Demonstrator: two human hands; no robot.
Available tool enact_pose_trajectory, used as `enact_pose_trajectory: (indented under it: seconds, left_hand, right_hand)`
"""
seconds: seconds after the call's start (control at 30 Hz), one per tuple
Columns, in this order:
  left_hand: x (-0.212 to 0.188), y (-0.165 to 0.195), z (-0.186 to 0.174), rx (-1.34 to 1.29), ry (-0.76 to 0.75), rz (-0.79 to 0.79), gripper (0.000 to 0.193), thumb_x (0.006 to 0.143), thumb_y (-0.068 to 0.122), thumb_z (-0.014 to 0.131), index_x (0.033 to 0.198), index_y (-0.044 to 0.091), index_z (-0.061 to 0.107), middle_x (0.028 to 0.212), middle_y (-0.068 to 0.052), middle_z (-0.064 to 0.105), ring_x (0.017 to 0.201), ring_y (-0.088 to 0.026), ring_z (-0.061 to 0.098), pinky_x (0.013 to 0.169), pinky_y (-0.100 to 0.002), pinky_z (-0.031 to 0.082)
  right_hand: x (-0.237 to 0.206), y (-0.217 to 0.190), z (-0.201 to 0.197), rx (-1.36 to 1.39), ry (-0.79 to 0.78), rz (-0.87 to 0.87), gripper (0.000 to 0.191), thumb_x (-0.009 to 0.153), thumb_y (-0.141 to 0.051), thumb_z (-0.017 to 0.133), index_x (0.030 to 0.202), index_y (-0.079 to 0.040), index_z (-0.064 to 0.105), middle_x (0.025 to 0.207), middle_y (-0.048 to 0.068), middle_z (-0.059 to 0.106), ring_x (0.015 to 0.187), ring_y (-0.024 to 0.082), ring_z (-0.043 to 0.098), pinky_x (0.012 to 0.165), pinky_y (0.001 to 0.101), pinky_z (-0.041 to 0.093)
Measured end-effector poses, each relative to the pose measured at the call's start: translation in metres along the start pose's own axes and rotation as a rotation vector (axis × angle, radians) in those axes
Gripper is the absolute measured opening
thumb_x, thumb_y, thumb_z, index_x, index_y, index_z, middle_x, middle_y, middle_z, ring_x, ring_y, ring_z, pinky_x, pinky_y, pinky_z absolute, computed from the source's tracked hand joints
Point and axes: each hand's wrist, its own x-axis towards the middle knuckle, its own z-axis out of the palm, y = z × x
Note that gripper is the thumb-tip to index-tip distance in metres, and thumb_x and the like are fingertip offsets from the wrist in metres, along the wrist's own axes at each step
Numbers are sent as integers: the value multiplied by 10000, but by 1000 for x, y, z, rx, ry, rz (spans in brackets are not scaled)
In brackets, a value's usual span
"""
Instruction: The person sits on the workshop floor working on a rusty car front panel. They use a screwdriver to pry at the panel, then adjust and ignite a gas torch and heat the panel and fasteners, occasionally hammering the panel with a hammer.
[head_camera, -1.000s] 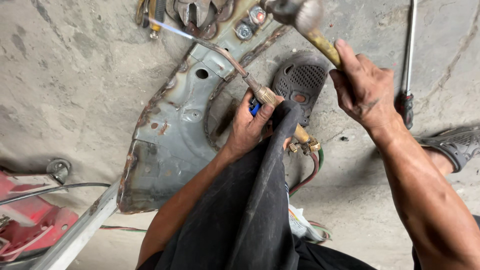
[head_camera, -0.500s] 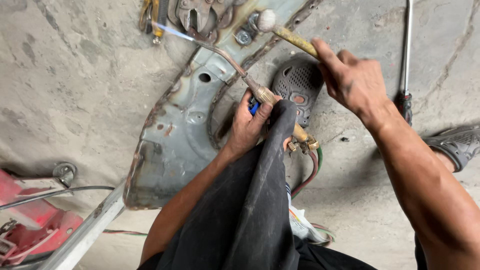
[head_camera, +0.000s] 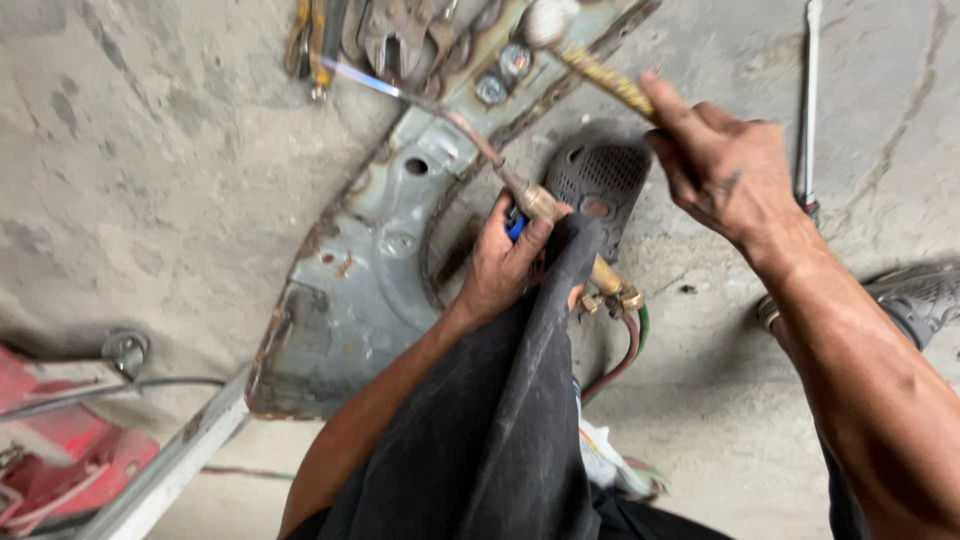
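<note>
My left hand (head_camera: 508, 258) grips a brass gas torch (head_camera: 545, 205) whose thin tube reaches up-left to a blue flame (head_camera: 352, 75) at the top of a rusty grey sheet-metal panel (head_camera: 365, 290) lying on the concrete floor. My right hand (head_camera: 725, 170) holds a hammer by its wooden handle (head_camera: 610, 85); the blurred hammer head (head_camera: 543, 20) is over the panel's upper end. Red and green hoses (head_camera: 625, 355) run from the torch's base. My dark trouser leg (head_camera: 500, 420) covers the lower middle.
A dark perforated shoe (head_camera: 600, 180) sits under the torch, another shoe (head_camera: 915, 295) at right. Pliers and yellow-handled tools (head_camera: 390, 35) lie at the top, a long metal rod (head_camera: 808, 100) at upper right. A red device (head_camera: 60, 450) and metal bar (head_camera: 170, 465) are lower left.
My right hand has swung the hammer down and left, bringing its head over the panel's upper end. The torch and left hand stay in place.
</note>
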Motion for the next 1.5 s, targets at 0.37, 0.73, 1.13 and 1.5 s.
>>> enact_pose_trajectory:
  seconds: [0.37,0.73,1.13,1.5]
  left_hand:
    - [1,3,0,55,39,-50,482,1051,383,643,1330,10,519,1144,-53,711,876,-88,607,776,-248,522]
    - [-1,1,0,52,49,-48,472,1047,377,638,1326,11,535,1128,-41,709,849,-80,600,759,-245,519]
    - [-6,-2,-4,40,107,-104,529,1029,435,607,1330,13,498,1214,-67,713,999,-93,668,777,-252,566]
    - [-13,-7,-7,34,136,-67,520,1038,412,617,1347,14,490,1206,-69,708,950,-102,647,765,-250,551]
  right_hand:
    - [-5,-4,15,133,10,120,539,1113,-155,667,1592,-214,426,874,124,665,565,195,571,460,324,475]
    - [-12,-5,10,95,62,73,573,1130,-166,705,1631,-201,429,898,115,658,641,251,607,548,379,496]
    - [-19,-21,20,102,16,120,610,1097,-127,703,1640,-235,447,852,105,629,609,245,587,551,390,508]
    - [-10,-37,13,-111,-102,-49,636,983,-145,744,1552,-252,480,762,97,597,478,205,507,404,355,443]
